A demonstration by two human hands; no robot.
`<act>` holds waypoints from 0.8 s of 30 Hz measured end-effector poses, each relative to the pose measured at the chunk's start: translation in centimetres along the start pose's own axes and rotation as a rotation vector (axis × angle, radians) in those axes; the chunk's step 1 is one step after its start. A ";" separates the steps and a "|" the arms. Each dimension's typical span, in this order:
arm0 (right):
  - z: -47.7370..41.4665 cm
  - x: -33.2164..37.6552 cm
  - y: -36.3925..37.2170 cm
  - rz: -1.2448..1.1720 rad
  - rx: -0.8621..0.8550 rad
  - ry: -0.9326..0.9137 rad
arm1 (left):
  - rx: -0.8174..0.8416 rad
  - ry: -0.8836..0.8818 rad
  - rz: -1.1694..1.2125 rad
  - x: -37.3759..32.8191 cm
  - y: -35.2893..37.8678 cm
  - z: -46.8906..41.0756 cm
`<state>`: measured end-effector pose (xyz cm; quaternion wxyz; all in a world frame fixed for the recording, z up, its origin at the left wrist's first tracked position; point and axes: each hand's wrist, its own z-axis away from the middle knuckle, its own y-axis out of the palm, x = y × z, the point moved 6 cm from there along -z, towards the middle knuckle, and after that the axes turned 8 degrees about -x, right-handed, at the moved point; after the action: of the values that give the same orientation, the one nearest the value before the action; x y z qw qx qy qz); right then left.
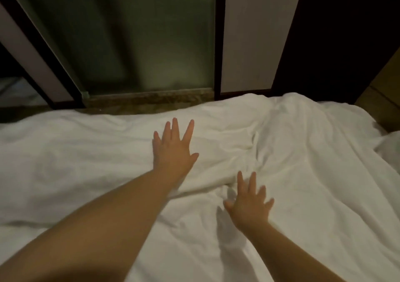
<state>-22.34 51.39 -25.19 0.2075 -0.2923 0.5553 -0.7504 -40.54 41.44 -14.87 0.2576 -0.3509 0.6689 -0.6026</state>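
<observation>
A white duvet [303,173] covers the bed across the lower half of the view, with a bunched ridge of creases running down its middle. My left hand [173,149] lies flat on the duvet with fingers spread and straight, reaching toward the far edge. My right hand [251,203] is nearer to me, fingers spread and straight, on or just above the cloth beside the creases. Neither hand holds anything.
Beyond the bed's far edge stands a frosted glass panel [134,43] in a dark frame, with a stone sill [149,99] at its foot. A pale wall panel [253,39] is to its right. A wooden floor [381,99] shows at far right.
</observation>
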 end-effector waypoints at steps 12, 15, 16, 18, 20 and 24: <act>-5.4 -3.8 9.7 0.092 0.230 0.157 | 0.137 -0.223 0.039 0.8 11.0 -9.4; -5.9 -3.9 10.5 0.099 0.201 0.148 | 0.101 -0.207 0.003 0.7 13.8 -8.4; -5.9 -4.0 10.6 0.106 0.202 0.151 | 0.065 -0.170 -0.012 0.2 14.3 -8.0; -5.9 -4.2 10.9 0.119 0.202 0.155 | 0.004 -0.098 -0.020 -0.8 14.4 -7.3; -5.9 -4.2 10.8 0.110 0.198 0.145 | -0.042 -0.068 0.042 -1.3 13.9 -6.3; -5.8 -4.7 9.4 0.002 0.217 0.138 | -0.277 -0.012 0.401 -2.1 11.2 -1.9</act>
<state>-22.87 55.66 -36.37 0.2001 -0.2151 0.4844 -0.8241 -42.48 44.59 -25.84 0.3255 -0.2465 0.7999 -0.4398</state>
